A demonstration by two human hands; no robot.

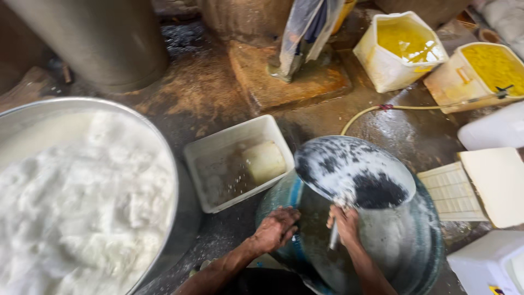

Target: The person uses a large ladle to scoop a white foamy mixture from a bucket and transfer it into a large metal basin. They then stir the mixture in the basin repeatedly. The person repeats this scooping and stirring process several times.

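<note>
A tub sits between the basin at left and the drum at right.

Large metal basin at left, filled with white lumpy mass. White rectangular tub on wet floor, holding a pale block in murky water. Two white containers of yellow liquid upper right. Yellow hose crosses floor. White slatted tray at right.

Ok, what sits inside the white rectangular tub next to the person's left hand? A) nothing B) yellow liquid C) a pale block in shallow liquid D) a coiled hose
C: the white tub holds a pale block lying in shallow murky liquid.
</note>
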